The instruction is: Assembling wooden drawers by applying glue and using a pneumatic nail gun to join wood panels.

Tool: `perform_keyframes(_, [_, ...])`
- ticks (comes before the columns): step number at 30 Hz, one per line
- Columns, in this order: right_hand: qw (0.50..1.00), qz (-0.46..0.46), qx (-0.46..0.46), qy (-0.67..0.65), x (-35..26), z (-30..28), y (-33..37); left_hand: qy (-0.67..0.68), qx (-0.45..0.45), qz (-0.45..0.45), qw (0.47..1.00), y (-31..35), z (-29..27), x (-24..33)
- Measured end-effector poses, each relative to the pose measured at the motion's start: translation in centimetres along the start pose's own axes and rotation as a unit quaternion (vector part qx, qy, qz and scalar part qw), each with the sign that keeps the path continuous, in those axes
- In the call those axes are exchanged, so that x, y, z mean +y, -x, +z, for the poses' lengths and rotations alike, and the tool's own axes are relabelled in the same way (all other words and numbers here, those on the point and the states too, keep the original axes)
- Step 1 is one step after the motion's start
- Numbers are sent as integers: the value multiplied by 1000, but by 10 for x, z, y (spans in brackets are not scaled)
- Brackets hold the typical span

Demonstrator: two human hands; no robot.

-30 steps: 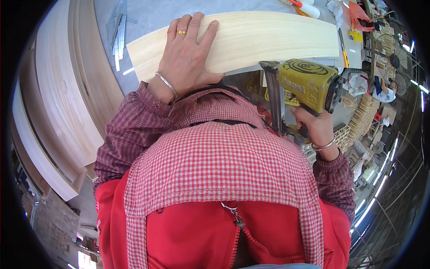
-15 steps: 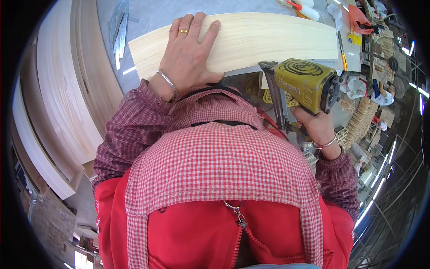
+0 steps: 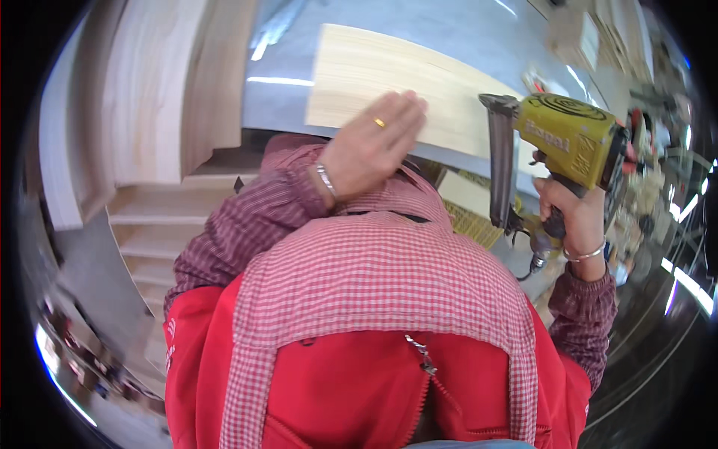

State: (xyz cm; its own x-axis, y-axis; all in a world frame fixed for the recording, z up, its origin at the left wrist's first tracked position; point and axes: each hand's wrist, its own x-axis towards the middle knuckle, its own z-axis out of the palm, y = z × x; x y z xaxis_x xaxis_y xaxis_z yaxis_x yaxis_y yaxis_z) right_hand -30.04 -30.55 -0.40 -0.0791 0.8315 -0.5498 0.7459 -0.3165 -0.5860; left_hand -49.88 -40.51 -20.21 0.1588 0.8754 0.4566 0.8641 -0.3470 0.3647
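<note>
While the left hand [image 3: 370, 146] lies flat, fingers spread, on a pale wooden board [image 3: 389, 82] resting on the grey bench [image 3: 464, 30], the right hand [image 3: 572, 213] grips a yellow nail gun [image 3: 568, 138] raised just beside the board.

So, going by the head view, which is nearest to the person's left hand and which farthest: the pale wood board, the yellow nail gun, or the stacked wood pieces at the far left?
1. Pale wood board: the left hand lies flat on it.
2. Yellow nail gun: to the right, gripped by the right hand.
3. Stacked wood pieces: farthest, at the far left.
</note>
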Motion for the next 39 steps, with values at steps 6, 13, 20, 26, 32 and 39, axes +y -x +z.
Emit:
perform_keyframes(6, [998,-31,-23,41,-101,109,34,87,48,65,993,56,-79,-59])
perform_keyframes(13, [994,-79,-51,60,-146,189,49,130,75,99,984,107,-104,-80])
perform_keyframes(20, [992,-102,-54,56,-137,222,63,147,83,146,975,138,-104,-83])
perform_keyframes(26, [991,-100,-57,69,-136,226,65,157,91,155,971,147,-100,-79])
perform_keyframes(32, [991,-112,-50,58,-134,226,66,151,97,158,971,146,-99,-76])
perform_keyframes(39, [990,-98,-49,91,-135,225,64,152,104,159,970,143,-97,-77])
